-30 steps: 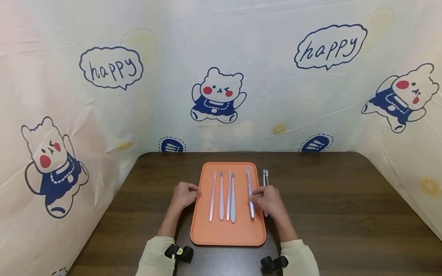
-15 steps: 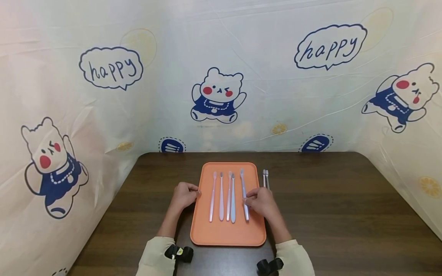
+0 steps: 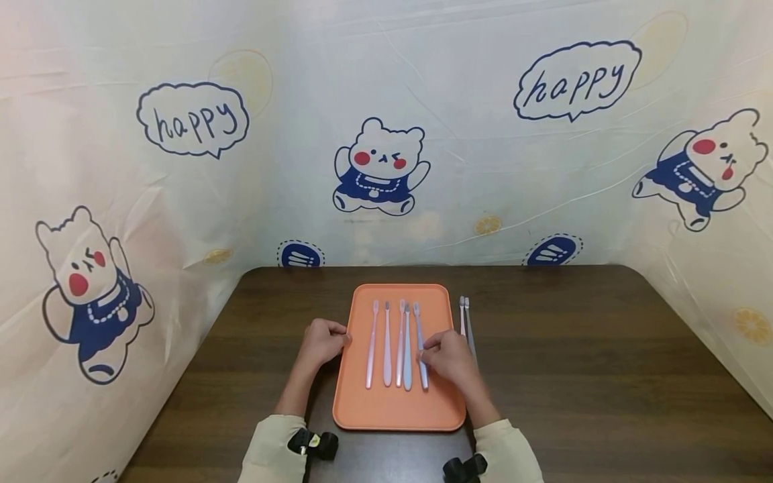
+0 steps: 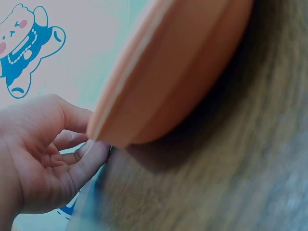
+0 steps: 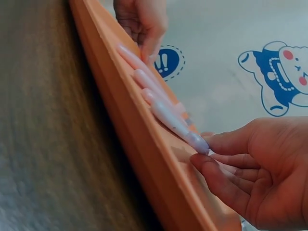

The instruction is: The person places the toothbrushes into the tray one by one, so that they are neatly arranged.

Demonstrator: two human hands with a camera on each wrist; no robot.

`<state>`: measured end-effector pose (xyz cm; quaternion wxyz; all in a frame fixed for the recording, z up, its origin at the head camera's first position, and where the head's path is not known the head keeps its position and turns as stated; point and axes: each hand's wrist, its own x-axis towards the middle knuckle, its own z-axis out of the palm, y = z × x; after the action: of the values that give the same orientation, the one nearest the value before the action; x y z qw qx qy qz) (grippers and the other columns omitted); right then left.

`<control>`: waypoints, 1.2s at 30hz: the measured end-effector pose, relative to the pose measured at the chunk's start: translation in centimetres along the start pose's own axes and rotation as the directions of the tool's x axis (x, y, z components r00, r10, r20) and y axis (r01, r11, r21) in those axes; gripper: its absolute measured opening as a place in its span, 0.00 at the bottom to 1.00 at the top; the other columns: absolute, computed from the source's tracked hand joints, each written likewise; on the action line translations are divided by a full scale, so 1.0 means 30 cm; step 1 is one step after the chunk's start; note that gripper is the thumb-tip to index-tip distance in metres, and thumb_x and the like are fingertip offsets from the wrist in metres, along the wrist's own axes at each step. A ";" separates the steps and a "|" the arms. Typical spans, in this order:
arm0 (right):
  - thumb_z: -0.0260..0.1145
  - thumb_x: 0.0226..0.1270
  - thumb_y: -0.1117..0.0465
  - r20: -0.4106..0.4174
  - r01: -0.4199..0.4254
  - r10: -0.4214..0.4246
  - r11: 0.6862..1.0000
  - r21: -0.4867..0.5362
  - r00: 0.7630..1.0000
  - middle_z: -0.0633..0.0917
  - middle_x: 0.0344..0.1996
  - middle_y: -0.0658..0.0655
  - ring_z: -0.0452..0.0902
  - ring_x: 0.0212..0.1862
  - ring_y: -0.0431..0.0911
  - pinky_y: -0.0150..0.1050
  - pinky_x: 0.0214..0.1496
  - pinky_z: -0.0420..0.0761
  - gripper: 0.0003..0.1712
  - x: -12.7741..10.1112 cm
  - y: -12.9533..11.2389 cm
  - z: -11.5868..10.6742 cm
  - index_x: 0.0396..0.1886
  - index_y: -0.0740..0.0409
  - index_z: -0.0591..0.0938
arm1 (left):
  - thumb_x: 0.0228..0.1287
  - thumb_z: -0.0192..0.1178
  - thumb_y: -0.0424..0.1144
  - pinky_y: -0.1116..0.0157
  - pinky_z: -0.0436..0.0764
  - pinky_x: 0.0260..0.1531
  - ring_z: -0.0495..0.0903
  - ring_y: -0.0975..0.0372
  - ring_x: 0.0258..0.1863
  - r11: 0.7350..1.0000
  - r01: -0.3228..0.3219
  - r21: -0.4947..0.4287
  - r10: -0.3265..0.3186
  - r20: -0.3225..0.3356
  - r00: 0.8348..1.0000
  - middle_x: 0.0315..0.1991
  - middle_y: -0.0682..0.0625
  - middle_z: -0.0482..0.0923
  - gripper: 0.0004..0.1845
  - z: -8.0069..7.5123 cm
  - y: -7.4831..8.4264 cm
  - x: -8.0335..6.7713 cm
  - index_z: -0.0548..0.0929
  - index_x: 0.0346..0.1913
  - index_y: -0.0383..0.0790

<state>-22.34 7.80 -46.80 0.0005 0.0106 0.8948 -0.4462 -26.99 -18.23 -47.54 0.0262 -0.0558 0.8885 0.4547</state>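
An orange tray [image 3: 398,412] lies lengthwise on the table. My left hand [image 3: 323,341] pinches its left rim between thumb and fingers, as the left wrist view confirms on the tray edge [image 4: 144,82]. Over the tray's right half, my right hand [image 3: 451,359] pinches a bluish-purple toothbrush [image 3: 417,315] by its handle. The right wrist view shows thumb and forefinger on that toothbrush [image 5: 196,142]. Left of it, several toothbrushes lie side by side on the tray, among them a pink one [image 3: 371,349] and a light blue one [image 3: 407,362]. Bristles point to the far end.
Two more toothbrushes [image 3: 463,308] lie on the brown table [image 3: 568,376] just beyond the tray's right edge, their lower ends partly hidden by my right hand. A printed curtain [image 3: 253,188] with bear drawings surrounds the table at the back and sides.
My right hand has moved left across the tray, bringing the bluish-purple toothbrush from near the right rim to beside the light blue one. The left hand has stayed on the rim.
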 end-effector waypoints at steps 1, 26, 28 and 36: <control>0.75 0.57 0.66 0.001 -0.001 0.001 1.000 -0.002 1.000 0.90 0.27 0.58 0.82 0.27 0.39 0.31 0.28 0.79 0.07 0.001 0.001 0.004 0.34 0.67 0.89 | 0.62 0.65 0.33 0.64 0.85 0.31 0.85 0.63 0.28 1.000 0.002 -0.001 -0.002 0.001 1.000 0.35 0.41 0.89 0.10 0.001 -0.001 0.001 0.90 0.42 0.30; 0.76 0.60 0.62 0.030 -0.038 0.038 0.999 -0.020 0.999 0.87 0.22 0.54 0.80 0.24 0.39 0.31 0.25 0.74 0.09 0.002 0.001 0.027 0.35 0.64 0.89 | 0.61 0.66 0.33 0.65 0.85 0.31 0.85 0.63 0.28 1.000 0.005 0.010 -0.005 -0.011 1.000 0.35 0.41 0.90 0.10 0.006 -0.009 0.004 0.90 0.41 0.31; 0.75 0.60 0.62 0.037 -0.027 0.027 1.000 -0.011 0.999 0.87 0.21 0.53 0.80 0.23 0.39 0.31 0.25 0.75 0.09 0.001 0.001 0.025 0.35 0.65 0.89 | 0.61 0.66 0.33 0.65 0.85 0.31 0.85 0.62 0.28 1.000 0.004 0.009 -0.004 -0.012 1.000 0.36 0.41 0.89 0.10 0.004 -0.007 0.004 0.90 0.42 0.31; 0.70 0.65 0.66 0.047 0.008 -0.010 0.999 0.037 0.999 0.87 0.21 0.55 0.80 0.21 0.39 0.31 0.24 0.75 0.07 -0.007 0.001 0.019 0.35 0.67 0.89 | 0.61 0.66 0.33 0.64 0.86 0.32 0.85 0.63 0.28 1.000 0.012 0.008 -0.012 -0.005 1.000 0.36 0.41 0.89 0.10 0.006 -0.005 0.006 0.90 0.42 0.31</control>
<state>-22.13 7.35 -47.17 0.0192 -0.0039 0.8863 -0.4627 -27.16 -18.19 -47.77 0.0267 -0.0620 0.8901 0.4508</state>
